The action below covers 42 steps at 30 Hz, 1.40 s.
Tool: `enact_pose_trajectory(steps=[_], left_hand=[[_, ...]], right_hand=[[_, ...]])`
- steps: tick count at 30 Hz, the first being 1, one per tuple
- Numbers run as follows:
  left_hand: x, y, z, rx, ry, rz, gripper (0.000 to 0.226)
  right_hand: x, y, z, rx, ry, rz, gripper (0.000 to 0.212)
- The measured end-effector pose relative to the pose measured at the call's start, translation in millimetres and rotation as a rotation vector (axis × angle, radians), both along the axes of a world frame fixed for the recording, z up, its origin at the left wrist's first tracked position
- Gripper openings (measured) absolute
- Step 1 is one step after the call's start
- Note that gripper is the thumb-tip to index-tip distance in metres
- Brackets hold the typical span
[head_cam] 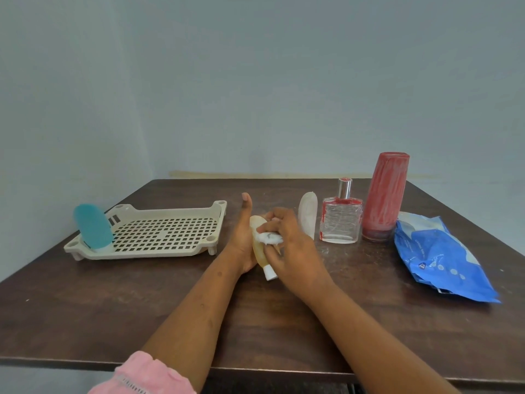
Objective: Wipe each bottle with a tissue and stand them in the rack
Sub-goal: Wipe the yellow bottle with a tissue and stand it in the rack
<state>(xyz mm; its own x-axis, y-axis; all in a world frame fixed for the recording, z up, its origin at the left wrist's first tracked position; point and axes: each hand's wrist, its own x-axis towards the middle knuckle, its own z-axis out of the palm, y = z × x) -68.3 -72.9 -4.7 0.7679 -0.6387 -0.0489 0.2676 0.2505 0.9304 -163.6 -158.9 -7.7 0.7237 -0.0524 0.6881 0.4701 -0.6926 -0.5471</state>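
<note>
The yellow bottle point(260, 245) is just above the middle of the bench point(113, 308), lying in the left hand point(243, 240) with its white cap pointing toward the near edge. That hand's thumb sticks straight up, clear of the bottle. Its fingers are hidden behind the bottle, so I take it they wrap the far side. The right hand point(287, 243) has its fingers clenched round a balled tissue point(269, 238), pressed against the bottle's upper side. The wipe looks to be in progress, with this bottle not yet racked. Toward the left edge sits the rack point(142, 253), with a teal bottle point(92, 226) standing at its left end, leaning a little. Toward the far right corner a white bottle point(307, 216), a perfume bottle point(341, 220) and a tall red bottle point(385, 197) stand in a row, unwiped by the look of them. The blue pack point(437, 257) lies by the right edge. With the thumb off, the grip seems loose, so a hard rub could push the slick bottle out of the palm onto the bench. The right wrist is also near the white bottle, and a wide stroke might tip it into the glass perfume bottle.
</note>
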Motion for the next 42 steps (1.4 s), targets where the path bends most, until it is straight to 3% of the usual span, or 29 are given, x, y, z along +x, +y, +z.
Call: enact_pose_trajectory(steps=[4, 11, 17, 20, 22, 27, 32, 34, 38, 42], left_hand=[[-2, 0, 2, 0.005, -0.001, 0.032, 0.117], [-1, -2, -2, 0.066, -0.089, 0.053, 0.085], [-4, 0, 2, 0.184, -0.195, 0.075, 0.120], [-2, -5, 1, 0.126, -0.191, 0.083, 0.092], [-3, -6, 0, 0.106, -0.192, 0.076, 0.086], [-2, -5, 1, 0.164, -0.191, 0.122, 0.097], [4, -3, -1, 0.205, -0.181, 0.038, 0.145], [4, 1, 1, 0.233, -0.204, -0.017, 0.138], [4, 9, 8, 0.260, -0.218, -0.118, 0.100], [9, 11, 7, 0.229, -0.207, -0.133, 0.111]], right_hand=[[1, -3, -1, -0.011, 0.001, -0.013, 0.040], [7, -5, 0, -0.042, -0.053, -0.121, 0.028], [-1, -2, -3, -0.149, -0.022, -0.070, 0.029], [1, -7, -1, -0.111, -0.030, -0.103, 0.033], [3, -9, 1, -0.082, -0.029, -0.143, 0.034], [3, -4, -2, -0.119, -0.035, -0.123, 0.026], [1, 0, -5, -0.218, -0.045, -0.119, 0.024], [0, 1, -5, -0.245, -0.080, -0.116, 0.024], [-4, 4, -4, -0.386, -0.069, -0.108, 0.019], [-9, 7, -6, -0.535, -0.066, -0.066, 0.014]])
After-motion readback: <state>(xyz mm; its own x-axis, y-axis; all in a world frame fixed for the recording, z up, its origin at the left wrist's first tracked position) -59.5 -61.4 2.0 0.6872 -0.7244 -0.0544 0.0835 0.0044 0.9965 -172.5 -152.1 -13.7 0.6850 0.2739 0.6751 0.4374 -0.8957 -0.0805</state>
